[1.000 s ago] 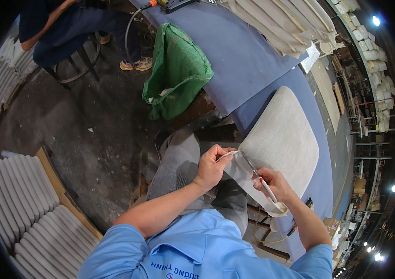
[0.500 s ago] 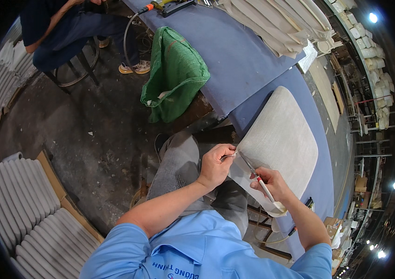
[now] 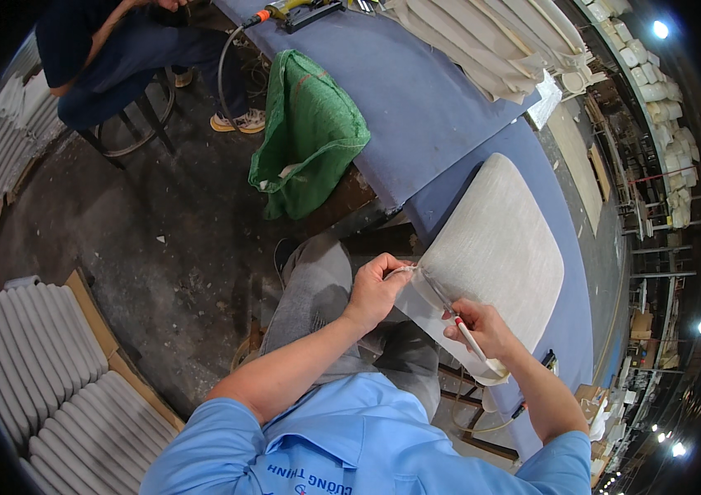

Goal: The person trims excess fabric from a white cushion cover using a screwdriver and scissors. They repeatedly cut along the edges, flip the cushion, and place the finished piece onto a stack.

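A light grey upholstered pad with rounded corners lies at the table's near end, one corner toward me. By that corner my left hand is closed, pinching a thin strip of pale fabric between thumb and fingers. My right hand grips a slim tool with a metal blade and a red-and-white handle. The tool's tip lies close to the strip and the pad's edge; whether it has one blade or two I cannot make out. Loose pale fabric hangs under the pad's near edge.
The blue-covered table bears stacked pale fabric pieces and an air-hose tool. A green sack hangs at its left edge. Grey pads stand in rows at lower left. A seated person is at upper left.
My left hand has shifted slightly left, away from the pad's corner, and more of the pinched strip shows. The right hand and its tool have barely moved.
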The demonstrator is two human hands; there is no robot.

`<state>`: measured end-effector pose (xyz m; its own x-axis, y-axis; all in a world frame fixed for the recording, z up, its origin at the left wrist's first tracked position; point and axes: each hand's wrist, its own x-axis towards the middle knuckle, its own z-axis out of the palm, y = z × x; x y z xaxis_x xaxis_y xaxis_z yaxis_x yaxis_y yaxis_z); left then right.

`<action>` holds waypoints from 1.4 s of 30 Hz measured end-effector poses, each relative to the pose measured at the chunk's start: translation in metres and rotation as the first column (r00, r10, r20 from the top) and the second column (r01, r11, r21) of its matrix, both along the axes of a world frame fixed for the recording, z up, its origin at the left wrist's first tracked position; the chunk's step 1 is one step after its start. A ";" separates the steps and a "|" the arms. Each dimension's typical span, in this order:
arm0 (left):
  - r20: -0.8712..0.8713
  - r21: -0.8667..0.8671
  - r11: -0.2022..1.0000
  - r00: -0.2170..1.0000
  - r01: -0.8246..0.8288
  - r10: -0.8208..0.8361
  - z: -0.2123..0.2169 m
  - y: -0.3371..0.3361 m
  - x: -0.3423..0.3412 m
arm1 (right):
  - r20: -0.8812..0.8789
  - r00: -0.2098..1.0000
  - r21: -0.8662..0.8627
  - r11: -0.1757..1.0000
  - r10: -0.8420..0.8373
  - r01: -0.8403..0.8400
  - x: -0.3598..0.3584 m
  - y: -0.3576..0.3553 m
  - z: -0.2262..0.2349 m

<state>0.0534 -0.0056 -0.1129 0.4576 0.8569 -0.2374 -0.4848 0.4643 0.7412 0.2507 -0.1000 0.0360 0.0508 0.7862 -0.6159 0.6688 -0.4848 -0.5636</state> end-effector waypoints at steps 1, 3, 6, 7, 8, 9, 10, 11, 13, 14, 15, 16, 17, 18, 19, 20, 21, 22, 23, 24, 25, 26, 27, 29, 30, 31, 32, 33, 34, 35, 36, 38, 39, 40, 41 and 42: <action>-0.010 0.016 1.000 1.000 0.001 -0.001 0.000 -0.001 0.001 | -0.007 1.000 0.033 0.999 0.029 -0.029 0.000 -0.004 0.001; -0.032 0.052 0.999 0.999 -0.002 0.004 0.007 0.000 0.003 | 0.008 0.998 0.047 0.996 0.069 -0.069 -0.002 -0.007 0.007; -0.255 0.230 0.968 0.966 0.096 -0.035 0.005 0.007 0.002 | 0.025 0.998 0.011 0.998 0.054 -0.054 -0.001 -0.026 0.018; -0.187 0.126 0.986 0.979 0.107 -0.083 0.002 0.013 -0.001 | -0.005 1.000 0.016 1.000 0.025 -0.025 -0.002 -0.035 0.020; -0.110 0.023 0.992 0.986 0.125 -0.122 -0.006 0.020 -0.005 | -0.032 0.999 0.023 1.000 -0.002 0.003 -0.002 -0.044 0.023; -0.035 -0.080 0.985 0.987 0.154 -0.157 -0.008 0.025 -0.009 | -0.048 0.998 0.009 0.999 -0.032 0.033 -0.001 -0.050 0.026; -0.092 -0.083 0.991 0.989 0.106 -0.113 -0.010 0.026 -0.013 | -0.063 0.996 -0.005 0.998 -0.060 0.059 0.000 -0.057 0.031; -0.207 -0.016 1.000 0.978 -0.007 0.003 -0.009 0.025 -0.018 | -0.081 0.992 -0.021 0.995 -0.094 0.093 0.002 -0.066 0.032; -0.395 0.157 0.964 0.881 -0.215 0.261 -0.004 0.024 -0.027 | -0.140 0.979 0.003 0.988 -0.151 0.153 0.005 -0.081 0.031; -0.356 0.222 0.946 0.884 -0.236 0.304 0.005 0.020 -0.033 | -0.176 0.966 0.010 0.981 -0.190 0.195 0.008 -0.090 0.028; -0.319 0.278 0.928 0.887 -0.248 0.333 0.019 0.011 -0.038 | -0.197 0.953 -0.006 0.972 -0.230 0.234 0.010 -0.098 0.024; -0.295 0.256 0.953 0.926 -0.161 0.236 0.036 -0.001 -0.042 | -0.216 0.939 -0.023 0.963 -0.267 0.269 0.014 -0.103 0.021; -0.195 0.201 0.978 0.976 -0.061 0.101 0.044 -0.014 -0.042 | -0.231 0.931 -0.033 0.958 -0.283 0.284 0.017 -0.102 0.020; -0.220 0.135 0.982 0.970 0.135 -0.103 0.051 -0.021 -0.041 | -0.216 0.937 -0.033 0.961 -0.275 0.275 0.017 -0.097 0.024; -0.232 0.063 0.943 0.924 0.328 -0.306 0.057 -0.027 -0.038 | -0.231 0.935 -0.048 0.963 -0.270 0.266 0.018 -0.090 0.023; -0.198 -0.050 0.946 0.925 0.320 -0.324 0.059 -0.029 -0.032 | -0.244 0.933 -0.061 0.964 -0.264 0.257 0.017 -0.083 0.023; -0.160 -0.163 0.935 0.927 0.313 -0.339 0.059 -0.030 -0.022 | -0.253 0.932 -0.075 0.966 -0.260 0.249 0.018 -0.078 0.024; -0.121 -0.275 0.911 0.929 0.307 -0.350 0.058 -0.029 -0.015 | -0.141 0.984 0.011 0.993 -0.114 0.116 0.020 -0.071 0.022; -0.085 -0.304 0.921 0.955 0.245 -0.282 0.053 -0.027 -0.010 | -0.120 0.989 -0.012 0.996 -0.087 0.086 0.019 -0.062 0.024; -0.050 -0.335 0.925 0.976 0.181 -0.210 0.048 -0.025 -0.005 | -0.098 0.994 -0.036 0.998 -0.058 0.054 0.015 -0.052 0.029; -0.017 -0.368 0.922 0.991 0.118 -0.134 0.044 -0.024 -0.002 | -0.077 0.997 -0.062 0.998 -0.027 0.022 0.013 -0.043 0.032; -0.034 -0.385 0.918 0.993 0.094 -0.116 0.043 -0.025 0.002 | -0.066 0.998 -0.059 0.998 0.000 -0.004 0.015 -0.038 0.031; -0.030 -0.398 0.915 0.996 0.067 -0.086 0.042 -0.027 0.005 | -0.055 0.998 -0.057 0.998 0.028 -0.031 0.017 -0.034 0.029; -0.026 -0.421 0.907 1.000 0.005 -0.017 0.042 -0.029 0.010 | -0.035 0.998 -0.077 0.995 0.056 -0.059 0.017 -0.023 0.029; -0.067 -0.391 0.920 0.998 -0.010 -0.018 0.041 -0.030 0.011 | -0.027 0.998 -0.099 0.993 0.056 -0.059 0.015 -0.017 0.030; -0.108 -0.360 0.933 0.994 -0.023 -0.018 0.041 -0.029 0.012 | -0.018 0.998 -0.121 0.991 0.057 -0.058 0.013 -0.013 0.031; -0.147 -0.326 0.945 0.989 -0.034 -0.015 0.038 -0.029 0.013 | -0.021 0.998 -0.118 0.992 0.051 -0.054 0.013 -0.011 0.029; -0.176 -0.300 0.953 0.984 -0.046 -0.008 0.035 -0.028 0.013 | -0.024 0.999 -0.115 0.992 0.046 -0.049 0.012 -0.009 0.026; -0.204 -0.274 0.960 0.979 -0.056 -0.001 0.032 -0.026 0.011 | -0.027 0.999 -0.113 0.993 0.040 -0.043 0.012 -0.007 0.024; -0.232 -0.249 0.966 0.973 -0.068 0.008 0.031 -0.025 0.010 | -0.028 0.999 -0.116 0.992 0.039 -0.042 0.010 -0.004 0.024; -0.205 -0.251 0.967 0.979 -0.047 -0.005 0.031 -0.024 0.010 | -0.029 0.999 -0.120 0.992 0.037 -0.040 0.008 -0.001 0.024; -0.148 -0.261 0.965 0.989 -0.010 -0.030 0.031 -0.022 0.012 | -0.026 0.999 -0.128 0.991 0.042 -0.045 0.006 0.003 0.024; -0.136 -0.265 0.964 0.990 0.000 -0.037 0.032 -0.020 0.013 | -0.023 0.999 -0.132 0.990 0.049 -0.051 0.006 0.004 0.024; -0.123 -0.270 0.963 0.991 0.009 -0.044 0.032 -0.017 0.014 | -0.019 0.998 -0.137 0.989 0.055 -0.057 0.005 0.004 0.025; -0.110 -0.274 0.962 0.993 0.017 -0.049 0.030 -0.015 0.015 | -0.012 0.998 -0.140 0.988 0.067 -0.068 0.005 0.005 0.026; -0.112 -0.271 0.962 0.992 0.025 -0.058 0.028 -0.012 0.013 | -0.005 0.997 -0.144 0.986 0.079 -0.078 0.005 0.006 0.027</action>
